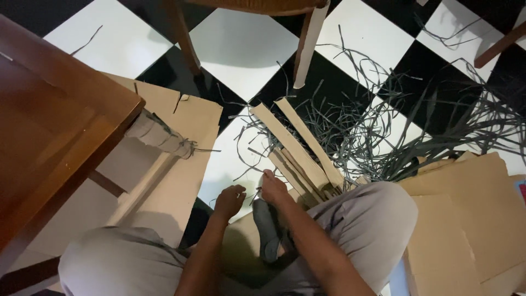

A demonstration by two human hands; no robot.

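A bundle of long tan cardboard strips lies across a black and white checkered floor, fanning away from the seated person's right knee toward the far centre. The strips are flat, narrow and pale brown, with their near ends tucked against the grey trouser leg.

The right hand reaches forward over the lap, fingers curled onto the near ends of the strips; how firmly it grips them cannot be told. The left hand sits just beside it, loosely fisted, knuckles up, and whether it holds anything is hidden. A dark grey strip hangs between the forearms.

Beyond the strips, to the right, spreads a tangled heap of thin grey ribbons. Flat cardboard sheets lie at the near right and another at the left, under a brown wooden table. A chair leg stands at the far centre.
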